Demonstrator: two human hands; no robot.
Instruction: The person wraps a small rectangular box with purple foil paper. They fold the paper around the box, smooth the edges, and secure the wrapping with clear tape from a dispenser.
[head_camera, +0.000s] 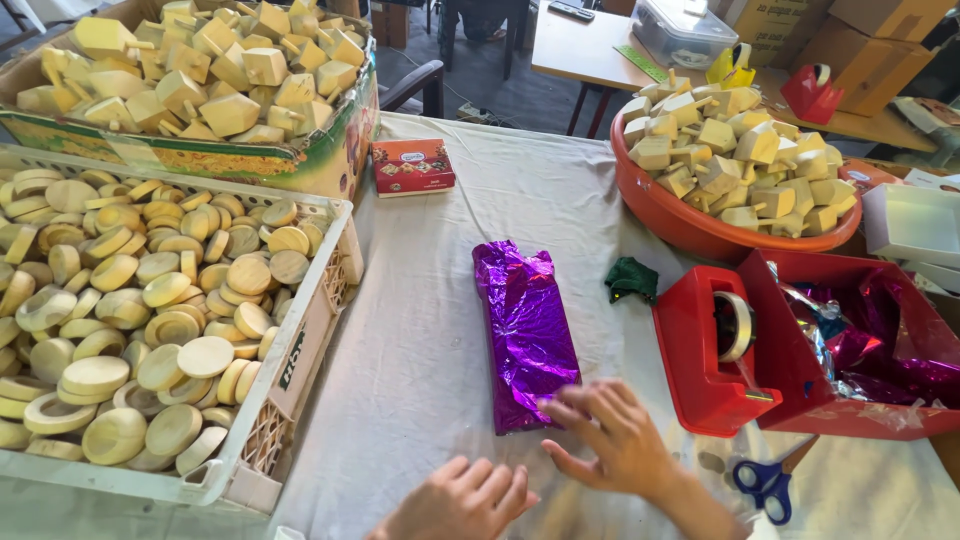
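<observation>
- the purple foil-wrapped package (525, 330) lies flat on the white tablecloth (440, 300), pretty much dead centre, long side running away from the person
- right hand (610, 440) is at the near end of the package, fingers spread and slightly blurred, fingertips touching the foil edge; it's not gripping anything, just an open hand pressing
- left hand (465, 500) is resting low at the bottom edge of the view, fingers loosely extended, empty, just beside the right hand and short of the package
- right next to the package sits a red tape dispenser (712, 350), with blue-handled scissors (765, 485) near the wrist
- behind that there's a red box of shiny foil sheets (870, 345) and an orange bowl (690, 225) heaped with wooden blocks
- on the left, a white crate (250, 450) full of round wooden discs, and a cardboard box (200, 155) of more wooden blocks behind it
- a small red carton (412, 166) and a dark green scrap (631, 278) also lie on the cloth
</observation>
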